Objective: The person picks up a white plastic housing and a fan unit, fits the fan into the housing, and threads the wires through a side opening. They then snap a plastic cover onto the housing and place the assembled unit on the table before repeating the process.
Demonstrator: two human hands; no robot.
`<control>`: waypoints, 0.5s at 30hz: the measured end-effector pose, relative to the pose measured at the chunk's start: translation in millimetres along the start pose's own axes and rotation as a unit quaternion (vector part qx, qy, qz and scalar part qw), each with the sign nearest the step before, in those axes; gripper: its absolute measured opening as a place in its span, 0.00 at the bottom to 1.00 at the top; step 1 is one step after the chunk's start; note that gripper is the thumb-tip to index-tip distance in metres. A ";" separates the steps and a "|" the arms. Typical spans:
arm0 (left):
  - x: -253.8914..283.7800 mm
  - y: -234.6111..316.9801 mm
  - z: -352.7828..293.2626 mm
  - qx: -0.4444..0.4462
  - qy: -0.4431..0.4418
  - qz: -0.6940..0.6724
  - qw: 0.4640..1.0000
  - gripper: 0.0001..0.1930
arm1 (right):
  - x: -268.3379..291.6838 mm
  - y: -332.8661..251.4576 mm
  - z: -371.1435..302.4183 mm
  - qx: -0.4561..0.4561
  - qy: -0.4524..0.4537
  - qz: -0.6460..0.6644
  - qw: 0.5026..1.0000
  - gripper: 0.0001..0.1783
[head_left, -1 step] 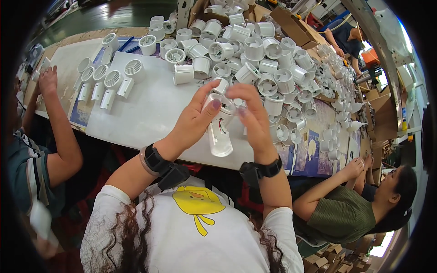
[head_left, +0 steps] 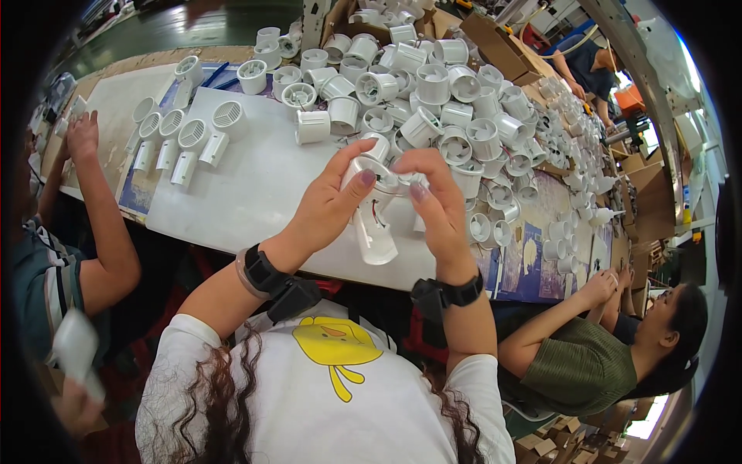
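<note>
My left hand (head_left: pixel 328 203) grips a white plastic handled housing (head_left: pixel 377 246) by its round end, thumb on the near rim and fingers behind. Its hollow handle half points down toward me, with thin coloured wires inside. At the right side of the round end, my right hand (head_left: pixel 440 205) is closed in a pinch, index finger bent over and thumb below. What lies between those fingertips is too small to make out. Just beyond my hands, a heap of white round plastic housings (head_left: pixel 431 83) covers the table.
Several assembled white handled units with slotted round faces (head_left: pixel 192 133) lie on the white table sheet (head_left: pixel 224 193) at left. Blue pens or tools (head_left: pixel 215 75) rest behind them. Co-workers sit close on both sides; at lower left a hand holds a white part (head_left: pixel 76 344). Cardboard boxes (head_left: pixel 498 50) stand at the back.
My right hand has shifted slightly to the right, its fingers less blurred. My left hand keeps its hold on the housing. At lower left, the co-worker's white part has come up higher.
</note>
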State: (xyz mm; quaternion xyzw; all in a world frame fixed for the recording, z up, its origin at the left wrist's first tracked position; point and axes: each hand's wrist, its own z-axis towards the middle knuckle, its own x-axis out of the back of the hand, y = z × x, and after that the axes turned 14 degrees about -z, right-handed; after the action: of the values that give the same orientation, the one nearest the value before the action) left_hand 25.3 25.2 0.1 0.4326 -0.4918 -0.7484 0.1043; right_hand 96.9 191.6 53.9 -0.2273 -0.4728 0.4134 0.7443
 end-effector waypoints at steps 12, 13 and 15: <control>-2.8 15.7 -2.8 -0.003 0.049 0.172 0.984 0.22 | -5.5 -28.6 -1.1 -0.083 -0.057 -0.094 0.990 0.12; -2.6 16.5 -2.9 0.031 0.041 0.151 0.987 0.22 | -6.5 -26.2 -2.1 -0.124 -0.048 -0.012 0.991 0.12; 2.2 8.1 -3.6 0.047 0.026 0.119 0.991 0.22 | -10.5 -16.2 -7.3 -0.147 -0.035 0.066 0.986 0.12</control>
State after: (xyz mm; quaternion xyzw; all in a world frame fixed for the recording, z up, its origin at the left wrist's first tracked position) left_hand 24.6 17.7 5.0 0.3953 -0.5717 -0.6948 0.1847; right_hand 107.7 174.3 57.1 -0.3505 -0.5377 0.3954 0.6570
